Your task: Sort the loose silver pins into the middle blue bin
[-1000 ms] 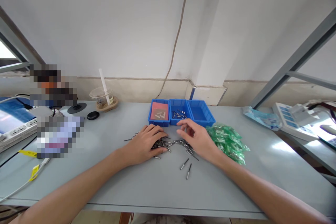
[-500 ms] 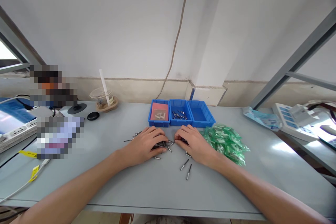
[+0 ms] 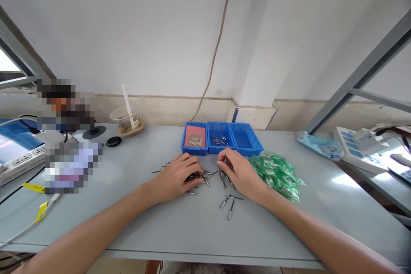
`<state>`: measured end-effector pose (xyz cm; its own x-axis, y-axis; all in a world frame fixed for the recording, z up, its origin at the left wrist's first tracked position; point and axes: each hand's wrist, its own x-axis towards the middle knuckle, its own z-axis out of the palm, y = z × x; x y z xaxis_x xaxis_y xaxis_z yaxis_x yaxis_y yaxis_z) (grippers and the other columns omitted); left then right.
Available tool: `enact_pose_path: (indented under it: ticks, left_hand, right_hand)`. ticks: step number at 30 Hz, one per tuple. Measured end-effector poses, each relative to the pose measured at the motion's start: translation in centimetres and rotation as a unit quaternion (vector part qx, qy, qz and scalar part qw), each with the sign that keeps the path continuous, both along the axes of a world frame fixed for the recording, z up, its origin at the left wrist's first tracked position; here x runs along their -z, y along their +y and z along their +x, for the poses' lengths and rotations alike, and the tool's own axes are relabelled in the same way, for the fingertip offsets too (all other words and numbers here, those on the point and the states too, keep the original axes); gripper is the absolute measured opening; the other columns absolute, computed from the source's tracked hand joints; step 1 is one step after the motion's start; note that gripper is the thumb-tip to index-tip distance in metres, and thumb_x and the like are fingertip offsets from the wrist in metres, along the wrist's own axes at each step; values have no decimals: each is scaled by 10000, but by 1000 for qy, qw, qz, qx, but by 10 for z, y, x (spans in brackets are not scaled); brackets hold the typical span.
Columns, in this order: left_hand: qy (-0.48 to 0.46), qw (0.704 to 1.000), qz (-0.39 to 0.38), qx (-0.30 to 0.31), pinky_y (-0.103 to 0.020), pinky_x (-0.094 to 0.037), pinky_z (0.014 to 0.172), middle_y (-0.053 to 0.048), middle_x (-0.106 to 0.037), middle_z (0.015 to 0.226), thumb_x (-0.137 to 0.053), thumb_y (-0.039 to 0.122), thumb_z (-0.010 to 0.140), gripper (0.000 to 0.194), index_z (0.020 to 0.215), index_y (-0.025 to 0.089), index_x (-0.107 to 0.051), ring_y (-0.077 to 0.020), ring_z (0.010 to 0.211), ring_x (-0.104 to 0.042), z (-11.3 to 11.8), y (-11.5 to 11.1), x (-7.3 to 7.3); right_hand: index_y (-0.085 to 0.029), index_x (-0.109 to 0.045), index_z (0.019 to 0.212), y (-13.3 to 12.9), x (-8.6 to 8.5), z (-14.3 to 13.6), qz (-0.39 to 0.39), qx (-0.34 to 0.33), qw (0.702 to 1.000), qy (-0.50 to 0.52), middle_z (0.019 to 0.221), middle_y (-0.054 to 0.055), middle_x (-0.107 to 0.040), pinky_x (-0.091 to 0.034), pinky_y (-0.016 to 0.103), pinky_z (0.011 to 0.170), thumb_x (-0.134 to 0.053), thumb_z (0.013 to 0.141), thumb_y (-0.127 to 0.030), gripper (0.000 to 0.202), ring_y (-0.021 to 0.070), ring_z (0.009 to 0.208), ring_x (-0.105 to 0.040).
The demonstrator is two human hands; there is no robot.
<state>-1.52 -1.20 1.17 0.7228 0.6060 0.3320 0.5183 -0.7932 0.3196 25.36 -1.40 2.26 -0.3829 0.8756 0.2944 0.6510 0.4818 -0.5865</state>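
Note:
Small metal pins with silver sleeves and dark stems, which look like blind rivets, lie loose on the grey table. My left hand is cupped over a pile of rivets, its fingers curled round them and its palm hiding part of the pile. To the right, my right hand has thumb and fingers bent together over a few rivets; its fingertips partly hide what they grip. Nearer the front edge lies a small group of rivets. More rivets lie in the middle blue bin.
The left blue bin holds a pink sheet and a bag of pale parts. A third blue bin adjoins on the right. Green plastic bags lie beside my right hand. At left are a black disc, a cup and cables.
My right hand has shifted slightly right and up, uncovering rivets under its fingers. Another rivet now lies across the small front group. My left hand has barely moved.

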Motion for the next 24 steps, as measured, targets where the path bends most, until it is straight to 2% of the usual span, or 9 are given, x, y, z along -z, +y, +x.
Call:
enact_pose_path:
  ticks: [6,9,13,16,18,21,24]
  left_hand:
    - [3,1000,13,-12,-361,-428,856,-35,-633,963,-567,307,1080,157,965,207,-604,-216,925,-509,1,1,0]
    - [-8,999,31,-16,-352,-413,806,-21,-596,877,-560,306,1071,226,869,205,-555,-199,846,-491,1,1,1]
    - [-11,997,66,-24,-345,-377,755,-1,-527,762,-506,245,1062,309,757,206,-476,-181,755,-447,1,1,1]
    - [-8,996,89,-26,-343,-352,724,8,-510,691,-470,203,1059,350,710,203,-435,-175,717,-426,0,2,1]
    - [-8,995,97,-32,-342,-349,707,16,-484,624,-463,222,1069,401,672,202,-414,-171,678,-422,-1,3,4]
    - [-25,992,102,-64,-332,-345,643,28,-435,549,-451,309,1095,476,631,205,-424,-151,568,-407,-1,3,10]
    - [-50,988,98,-110,-311,-271,542,42,-400,516,-444,373,1101,498,631,207,-447,-127,474,-355,-1,2,14]
  right_hand:
    - [-264,-578,1014,0,-2,-1,-13,12,999,30,941,29,-670,-463,361,761,-495,1084,-330,127,233,850,-611]
    - [-265,-600,1043,0,-3,-1,-25,11,998,51,964,33,-684,-479,365,783,-493,1084,-348,141,231,854,-624]
    - [-266,-624,1183,3,0,0,-24,25,997,72,1019,42,-699,-487,371,840,-509,1079,-361,182,237,919,-642]
    - [-264,-653,1157,5,0,1,-12,36,996,75,1027,42,-706,-483,362,834,-513,1076,-364,190,232,904,-634]
    - [-267,-669,1122,5,0,1,-15,37,996,77,1023,37,-712,-478,354,812,-519,1072,-368,188,224,874,-626]
    - [-283,-655,1179,5,1,2,-42,42,992,108,921,14,-696,-473,336,743,-536,1063,-417,214,215,806,-621]
    - [-292,-650,1192,5,2,2,-62,47,986,148,791,-12,-645,-461,325,712,-533,1062,-464,245,217,770,-630]
